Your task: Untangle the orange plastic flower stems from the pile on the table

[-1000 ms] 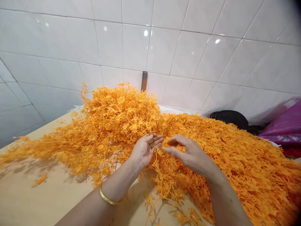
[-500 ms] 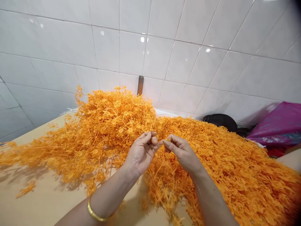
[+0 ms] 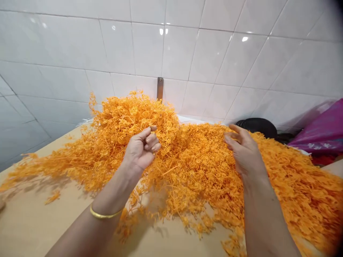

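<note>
A big heap of orange artificial flower sprigs [image 3: 128,117], thin-stemmed with star-shaped tips, spreads before me. My left hand [image 3: 140,148], with a gold bangle [image 3: 105,214] at the wrist, is held above its middle. Its fingers are curled and thumb meets forefinger; anything pinched there is too small to make out. Farther right, my right hand [image 3: 242,148] hovers over the denser orange pile [image 3: 209,160]. Its fingers are bent but apart from the thumb, and I see nothing between them.
The pale tabletop [image 3: 32,228] shows at the front and left, with one loose orange piece [image 3: 53,196] on it. Behind stands a white tiled wall [image 3: 177,53] with a metal strip [image 3: 160,88]. Black round items [image 3: 255,126] and a purple bag [image 3: 321,125] lie at the right.
My hands were together at the centre and have moved apart, the left one up and leftward, the right one up and rightward. The right fingers have opened. The view has shifted slightly.
</note>
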{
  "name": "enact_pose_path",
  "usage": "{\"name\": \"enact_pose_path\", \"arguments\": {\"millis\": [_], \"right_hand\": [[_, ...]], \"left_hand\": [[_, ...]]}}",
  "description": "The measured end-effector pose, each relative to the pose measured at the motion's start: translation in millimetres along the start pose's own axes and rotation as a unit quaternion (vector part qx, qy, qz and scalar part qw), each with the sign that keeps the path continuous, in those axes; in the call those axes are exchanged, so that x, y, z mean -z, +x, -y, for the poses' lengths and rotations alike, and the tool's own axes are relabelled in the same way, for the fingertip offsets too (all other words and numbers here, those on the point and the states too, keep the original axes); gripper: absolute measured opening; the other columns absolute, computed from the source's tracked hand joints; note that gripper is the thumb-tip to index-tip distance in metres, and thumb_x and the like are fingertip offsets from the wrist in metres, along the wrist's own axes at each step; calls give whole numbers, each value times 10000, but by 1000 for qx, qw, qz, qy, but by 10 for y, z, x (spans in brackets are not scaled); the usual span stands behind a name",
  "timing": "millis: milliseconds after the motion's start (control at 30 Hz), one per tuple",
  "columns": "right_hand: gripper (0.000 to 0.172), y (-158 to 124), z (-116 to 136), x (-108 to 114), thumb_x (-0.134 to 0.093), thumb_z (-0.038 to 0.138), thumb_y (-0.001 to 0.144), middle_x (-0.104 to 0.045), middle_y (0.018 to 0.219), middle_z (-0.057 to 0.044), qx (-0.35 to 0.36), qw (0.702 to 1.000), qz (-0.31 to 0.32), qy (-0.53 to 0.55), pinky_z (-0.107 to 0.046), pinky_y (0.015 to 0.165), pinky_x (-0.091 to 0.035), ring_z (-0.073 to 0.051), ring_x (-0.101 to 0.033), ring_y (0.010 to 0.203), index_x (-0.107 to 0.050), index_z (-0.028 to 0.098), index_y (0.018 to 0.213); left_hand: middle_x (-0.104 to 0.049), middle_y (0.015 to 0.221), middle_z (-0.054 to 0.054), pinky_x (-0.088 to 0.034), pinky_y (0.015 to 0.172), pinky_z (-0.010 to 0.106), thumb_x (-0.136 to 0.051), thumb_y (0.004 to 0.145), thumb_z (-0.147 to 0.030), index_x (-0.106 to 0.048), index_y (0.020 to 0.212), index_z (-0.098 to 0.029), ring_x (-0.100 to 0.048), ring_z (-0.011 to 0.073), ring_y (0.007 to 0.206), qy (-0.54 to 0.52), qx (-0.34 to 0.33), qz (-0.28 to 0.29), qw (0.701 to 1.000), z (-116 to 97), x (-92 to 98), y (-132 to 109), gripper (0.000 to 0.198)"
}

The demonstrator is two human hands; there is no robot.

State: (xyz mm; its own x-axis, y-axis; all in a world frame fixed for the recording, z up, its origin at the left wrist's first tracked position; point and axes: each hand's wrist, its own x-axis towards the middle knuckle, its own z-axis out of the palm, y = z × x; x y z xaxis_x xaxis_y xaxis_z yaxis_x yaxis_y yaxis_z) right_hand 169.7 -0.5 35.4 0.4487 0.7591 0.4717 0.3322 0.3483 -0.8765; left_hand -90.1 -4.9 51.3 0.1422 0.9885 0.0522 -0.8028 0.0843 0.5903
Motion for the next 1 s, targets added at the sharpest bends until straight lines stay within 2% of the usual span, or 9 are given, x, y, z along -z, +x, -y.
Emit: {"name": "enact_pose_path", "arguments": {"millis": [133,233,300,400,500,600,667,833,1000], "right_hand": [[247,-204,201,-156,-530,364,737,-586,963,-49,59,976,184,-104,-325,760,-407,-181,-537,872,-627,215,908],[338,-453,360,-323,-528,453,723,-591,976,-43,83,914,380,-113,-334,796,-398,-197,-526,927,-617,229,960],[467,-623,390,-458,-588,481,660,-553,1048,-55,114,881,439,-133,-340,813,-375,-209,-482,980,-564,232,1054],[308,-782,333,-642,-576,417,691,-571,822,-39,145,831,514,-154,-281,689,-378,-165,-495,798,-604,182,888],[235,-763,288,-682,-497,304,765,-413,536,38,128,812,555,-129,-215,516,-298,-79,-377,526,-521,154,586],[260,-628,328,-563,-487,273,774,-336,521,53,92,841,525,-88,-211,479,-244,-60,-302,489,-450,154,545],[256,-532,376,-451,-495,281,772,-340,539,48,79,874,474,-74,-216,488,-242,-62,-306,503,-446,156,553],[332,-363,437,-225,-517,331,763,-261,546,48,66,959,274,-4,-226,485,-222,-67,-270,506,-355,171,522],[337,-250,383,-70,-525,361,755,-265,549,45,47,989,139,34,-226,493,-239,-77,-294,521,-345,179,537]], "left_hand": [[-299,412,-71,-240,369,155,-344,830,-136,-519,715,-108,-226,22,330,21,13,8,1000,80,-21,-8,211],[-305,417,-68,-262,380,155,-323,844,-149,-522,702,-110,-234,20,330,35,-2,20,999,78,-50,-20,248],[-311,419,-67,-273,383,155,-314,852,-162,-523,695,-116,-246,20,329,41,-2,24,999,65,-78,-34,265],[-326,418,-70,-301,397,153,-325,856,-183,-529,694,-131,-270,17,327,64,-6,26,998,60,-123,-62,265],[-429,462,-60,-376,471,161,-387,837,-207,-549,735,-145,-361,17,363,127,-37,26,991,61,-137,-76,200],[-586,622,-11,-440,601,198,-499,777,-232,-565,848,-155,-537,61,548,218,-92,22,971,60,-106,-57,124],[-633,721,23,-456,664,234,-556,734,-253,-561,925,-157,-589,108,690,259,-98,25,961,67,-75,-33,213],[-654,848,70,-465,714,276,-604,691,-289,-555,1012,-155,-608,158,783,303,-24,25,952,134,-47,4,351],[-647,893,73,-458,727,270,-597,692,-340,-579,983,-164,-600,160,805,333,14,18,943,226,-33,-17,341]]}}
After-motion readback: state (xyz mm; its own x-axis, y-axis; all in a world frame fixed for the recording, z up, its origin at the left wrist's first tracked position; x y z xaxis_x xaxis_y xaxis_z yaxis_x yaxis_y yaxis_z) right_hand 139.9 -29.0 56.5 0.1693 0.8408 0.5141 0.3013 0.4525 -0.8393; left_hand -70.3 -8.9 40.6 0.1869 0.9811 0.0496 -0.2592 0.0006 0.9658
